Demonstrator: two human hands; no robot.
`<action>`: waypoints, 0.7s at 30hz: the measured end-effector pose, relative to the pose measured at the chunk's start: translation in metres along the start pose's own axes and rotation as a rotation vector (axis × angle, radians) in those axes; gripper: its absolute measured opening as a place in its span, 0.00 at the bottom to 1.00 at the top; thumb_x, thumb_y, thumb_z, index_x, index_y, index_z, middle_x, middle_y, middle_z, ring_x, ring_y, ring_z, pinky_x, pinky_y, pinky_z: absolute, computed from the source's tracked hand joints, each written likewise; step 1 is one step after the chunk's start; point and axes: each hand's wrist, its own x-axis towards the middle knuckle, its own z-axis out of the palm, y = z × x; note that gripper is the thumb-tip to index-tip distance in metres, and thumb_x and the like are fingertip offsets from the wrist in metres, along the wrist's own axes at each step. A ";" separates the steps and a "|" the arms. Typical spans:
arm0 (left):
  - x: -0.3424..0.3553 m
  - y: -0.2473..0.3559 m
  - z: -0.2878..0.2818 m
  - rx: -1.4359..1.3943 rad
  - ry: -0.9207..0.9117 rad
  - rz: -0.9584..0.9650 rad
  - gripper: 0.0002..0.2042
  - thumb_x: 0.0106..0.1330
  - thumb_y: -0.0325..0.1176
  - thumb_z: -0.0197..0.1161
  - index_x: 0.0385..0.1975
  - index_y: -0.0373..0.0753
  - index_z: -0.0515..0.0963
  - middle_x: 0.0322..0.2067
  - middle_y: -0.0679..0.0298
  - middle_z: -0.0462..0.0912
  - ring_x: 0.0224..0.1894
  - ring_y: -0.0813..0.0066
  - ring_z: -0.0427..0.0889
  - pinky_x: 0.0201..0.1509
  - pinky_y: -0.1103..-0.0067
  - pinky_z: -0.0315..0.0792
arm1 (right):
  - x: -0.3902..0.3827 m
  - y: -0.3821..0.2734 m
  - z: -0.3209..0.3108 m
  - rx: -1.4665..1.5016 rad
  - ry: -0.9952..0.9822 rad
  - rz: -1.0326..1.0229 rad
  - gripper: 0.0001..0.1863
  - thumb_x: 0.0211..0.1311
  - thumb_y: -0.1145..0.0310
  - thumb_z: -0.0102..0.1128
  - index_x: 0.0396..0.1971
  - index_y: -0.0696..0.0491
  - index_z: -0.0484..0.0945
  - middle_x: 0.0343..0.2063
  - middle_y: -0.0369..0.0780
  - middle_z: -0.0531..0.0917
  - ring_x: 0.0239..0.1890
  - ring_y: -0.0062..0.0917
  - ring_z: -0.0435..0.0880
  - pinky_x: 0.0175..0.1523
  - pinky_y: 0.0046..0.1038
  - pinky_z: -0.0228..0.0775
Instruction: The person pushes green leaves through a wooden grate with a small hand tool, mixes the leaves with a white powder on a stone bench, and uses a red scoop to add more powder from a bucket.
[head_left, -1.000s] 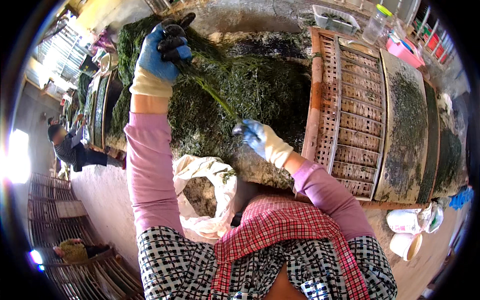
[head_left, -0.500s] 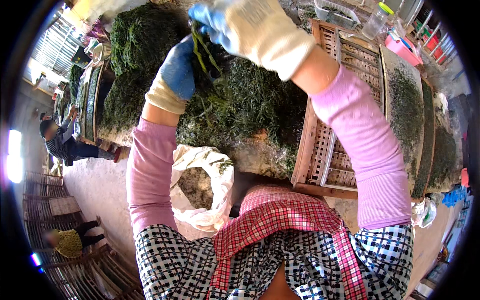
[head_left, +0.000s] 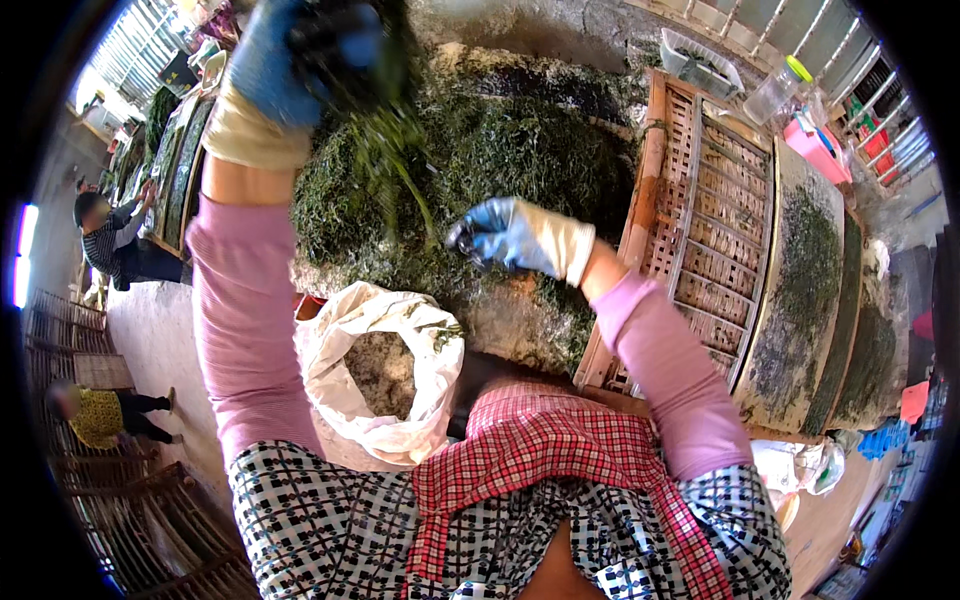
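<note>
A left hand in a blue rubber glove with a cream cuff (head_left: 268,62) is raised to the upper left of the frame, where it is clenched around a dark clump of wet green seaweed strands (head_left: 375,90); the clump is blurred, and loose strands are seen trailing down from it toward the centre of the frame; a pink sleeve is worn on the forearm below the glove. A right hand in a matching blue glove with a cream cuff (head_left: 515,235) is held at the centre of the frame, just below the trailing strands; its fingers are curled, but whether anything is gripped in it cannot be told. Behind both hands, a large heap of dark green seaweed (head_left: 520,150) is spread across the upper middle of the frame. At the lower centre, an open white woven sack (head_left: 345,390) is seen just below the heap, with pale material lying inside it. To the right of the heap, a slatted wooden drying frame (head_left: 705,230) is laid, and beside it, toward the right edge, a long panel coated with a thin layer of green seaweed (head_left: 800,290) is placed. At the left edge of the frame, a person in dark clothing (head_left: 110,235) is bent over further trays, and a person in a yellow top (head_left: 95,415) is seen lower down, well apart from the hands.
</note>
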 end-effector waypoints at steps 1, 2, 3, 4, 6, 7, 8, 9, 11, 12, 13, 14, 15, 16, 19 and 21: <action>0.012 0.007 0.020 -0.001 0.080 0.060 0.20 0.76 0.36 0.48 0.63 0.32 0.65 0.32 0.72 0.80 0.24 0.88 0.77 0.26 0.86 0.71 | -0.003 0.025 -0.004 -0.210 0.096 -0.024 0.15 0.64 0.77 0.58 0.49 0.48 0.83 0.28 0.29 0.79 0.25 0.12 0.67 0.31 0.15 0.61; 0.020 0.022 0.017 0.042 0.185 0.174 0.20 0.75 0.34 0.49 0.63 0.32 0.65 0.27 0.76 0.76 0.20 0.91 0.70 0.24 0.87 0.65 | -0.006 0.058 -0.010 0.061 0.188 -0.088 0.13 0.64 0.77 0.58 0.46 0.50 0.83 0.24 0.28 0.76 0.25 0.13 0.65 0.31 0.16 0.60; 0.021 0.034 0.004 0.082 0.309 0.279 0.20 0.75 0.32 0.49 0.63 0.31 0.64 0.23 0.81 0.73 0.15 0.94 0.64 0.21 0.87 0.60 | -0.018 0.061 -0.009 -0.308 0.329 0.017 0.10 0.64 0.77 0.57 0.44 0.54 0.82 0.25 0.27 0.76 0.26 0.13 0.66 0.32 0.17 0.61; 0.023 0.064 0.024 -0.006 0.227 0.170 0.19 0.75 0.31 0.47 0.62 0.30 0.63 0.23 0.81 0.73 0.16 0.93 0.66 0.21 0.88 0.61 | -0.018 0.074 -0.008 -0.265 0.312 0.076 0.08 0.67 0.73 0.55 0.42 0.56 0.81 0.26 0.28 0.77 0.26 0.13 0.67 0.33 0.17 0.63; 0.051 0.093 0.015 0.558 0.641 0.250 0.13 0.76 0.30 0.46 0.55 0.33 0.68 0.25 0.75 0.74 0.18 0.89 0.69 0.21 0.88 0.64 | -0.030 0.158 -0.044 0.108 0.430 0.064 0.08 0.69 0.71 0.53 0.39 0.55 0.82 0.27 0.30 0.79 0.26 0.15 0.71 0.33 0.18 0.65; 0.024 0.125 0.008 0.148 0.101 0.110 0.11 0.75 0.29 0.45 0.51 0.34 0.71 0.27 0.73 0.75 0.20 0.88 0.72 0.22 0.88 0.66 | -0.024 0.173 -0.049 0.271 0.421 0.058 0.08 0.69 0.70 0.53 0.38 0.54 0.82 0.27 0.31 0.80 0.27 0.16 0.74 0.33 0.18 0.67; 0.022 0.128 0.003 0.212 0.127 0.094 0.10 0.75 0.29 0.45 0.50 0.35 0.72 0.26 0.72 0.74 0.20 0.87 0.72 0.22 0.88 0.67 | -0.020 0.177 -0.062 0.348 0.463 0.097 0.07 0.68 0.71 0.53 0.36 0.54 0.81 0.27 0.33 0.81 0.27 0.18 0.74 0.33 0.18 0.68; 0.029 0.121 -0.009 0.251 0.132 0.077 0.10 0.75 0.29 0.45 0.48 0.35 0.72 0.26 0.71 0.74 0.21 0.86 0.73 0.23 0.88 0.68 | -0.022 0.176 -0.084 0.422 0.536 0.140 0.06 0.68 0.73 0.53 0.35 0.54 0.80 0.26 0.35 0.81 0.27 0.20 0.75 0.32 0.18 0.69; 0.017 0.101 -0.010 0.420 0.365 0.077 0.09 0.75 0.29 0.45 0.46 0.36 0.72 0.25 0.71 0.73 0.20 0.86 0.73 0.22 0.88 0.67 | -0.033 0.108 -0.080 0.452 0.535 0.148 0.05 0.65 0.75 0.56 0.36 0.53 0.82 0.29 0.34 0.85 0.29 0.19 0.79 0.33 0.21 0.72; 0.012 0.091 -0.027 0.388 0.339 0.013 0.10 0.75 0.32 0.47 0.48 0.36 0.73 0.29 0.69 0.75 0.22 0.85 0.74 0.24 0.87 0.69 | -0.036 0.072 -0.088 0.405 0.550 0.126 0.07 0.64 0.76 0.57 0.38 0.52 0.81 0.30 0.33 0.84 0.30 0.19 0.77 0.36 0.21 0.72; -0.007 0.083 -0.054 0.371 0.329 -0.062 0.13 0.74 0.35 0.49 0.50 0.36 0.73 0.32 0.67 0.78 0.25 0.84 0.75 0.26 0.86 0.70 | -0.032 0.039 -0.091 0.371 0.542 0.104 0.09 0.63 0.77 0.57 0.41 0.52 0.81 0.31 0.33 0.83 0.31 0.18 0.76 0.39 0.21 0.71; -0.019 0.058 -0.097 0.309 0.284 -0.118 0.15 0.74 0.39 0.51 0.52 0.36 0.74 0.36 0.65 0.81 0.27 0.83 0.76 0.28 0.85 0.71 | -0.039 0.000 -0.100 0.159 0.521 -0.055 0.11 0.63 0.77 0.55 0.44 0.51 0.81 0.32 0.34 0.83 0.33 0.19 0.75 0.41 0.21 0.69; -0.021 0.043 -0.117 0.274 0.255 -0.188 0.18 0.73 0.42 0.53 0.54 0.36 0.74 0.40 0.63 0.83 0.29 0.82 0.77 0.30 0.84 0.72 | -0.029 -0.038 -0.107 -0.066 0.652 0.085 0.13 0.63 0.78 0.56 0.46 0.52 0.80 0.34 0.35 0.83 0.35 0.20 0.75 0.41 0.23 0.69; -0.021 0.015 -0.099 0.125 0.281 -0.216 0.18 0.73 0.42 0.55 0.54 0.36 0.75 0.39 0.64 0.83 0.29 0.82 0.77 0.30 0.84 0.72 | -0.022 -0.068 -0.105 -0.145 0.596 0.088 0.14 0.62 0.76 0.58 0.48 0.52 0.79 0.37 0.35 0.83 0.35 0.20 0.75 0.40 0.24 0.70; -0.006 -0.077 -0.023 0.238 0.711 -0.253 0.11 0.71 0.36 0.55 0.45 0.36 0.76 0.31 0.66 0.82 0.25 0.81 0.78 0.29 0.83 0.74 | -0.017 -0.161 -0.049 -0.020 0.764 -0.086 0.15 0.71 0.65 0.50 0.51 0.54 0.78 0.37 0.35 0.82 0.35 0.20 0.76 0.41 0.22 0.70; -0.009 -0.112 -0.030 0.069 0.583 -0.303 0.14 0.71 0.37 0.54 0.49 0.34 0.77 0.42 0.58 0.85 0.35 0.71 0.84 0.40 0.77 0.80 | 0.005 -0.155 -0.084 -0.464 0.500 -0.183 0.14 0.68 0.62 0.55 0.45 0.56 0.79 0.33 0.36 0.81 0.31 0.18 0.75 0.37 0.19 0.68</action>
